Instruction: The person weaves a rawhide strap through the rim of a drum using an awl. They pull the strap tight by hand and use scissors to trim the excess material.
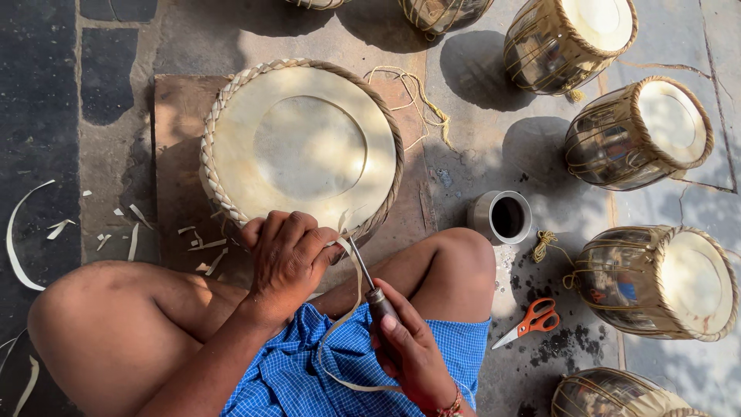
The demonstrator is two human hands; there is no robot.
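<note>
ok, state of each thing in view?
Drum: upright on board, head up.
Left hand: gripping drum rim.
Right hand: holding awl, tip at rim.
Strip: loose, over lap.
Cup: upright, open.
Scissors: flat, closed.

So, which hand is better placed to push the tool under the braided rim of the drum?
The right hand. It already grips the metal awl, whose tip points at the drum's braided rim. The left hand rests on that rim, holding the pale strip.

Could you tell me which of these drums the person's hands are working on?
The large pale-skinned drum with the braided rim on the brown board; left hand grips its near edge, unlike the metal-bodied drums at right.
</note>
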